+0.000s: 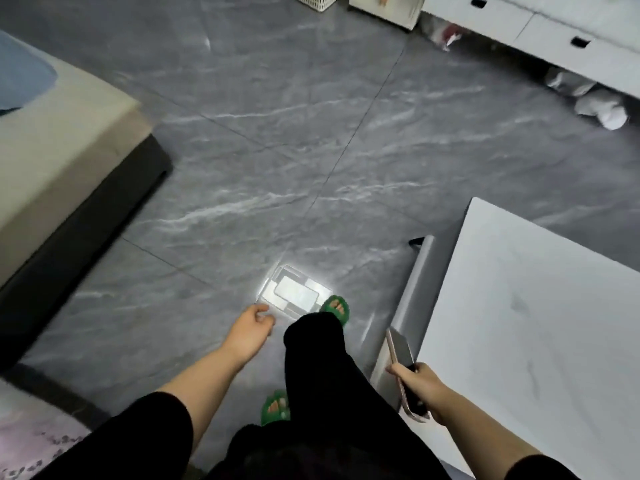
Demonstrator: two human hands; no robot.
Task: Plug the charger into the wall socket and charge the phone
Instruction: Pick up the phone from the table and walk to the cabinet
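Note:
I am looking down at a grey marbled floor while walking. My right hand (420,384) grips a phone (401,355) with a pinkish rim, held edge-on at my right side beside a white table. My left hand (251,329) swings free at my left side, fingers loosely curled with nothing in them. No charger and no wall socket are in view.
A white table (536,323) stands close at the right. A beige sofa (59,150) with a dark base fills the left. A white drawer cabinet (540,26), a basket (317,0) and white bundles (602,110) lie far ahead. My legs and green slippers (336,306) are below.

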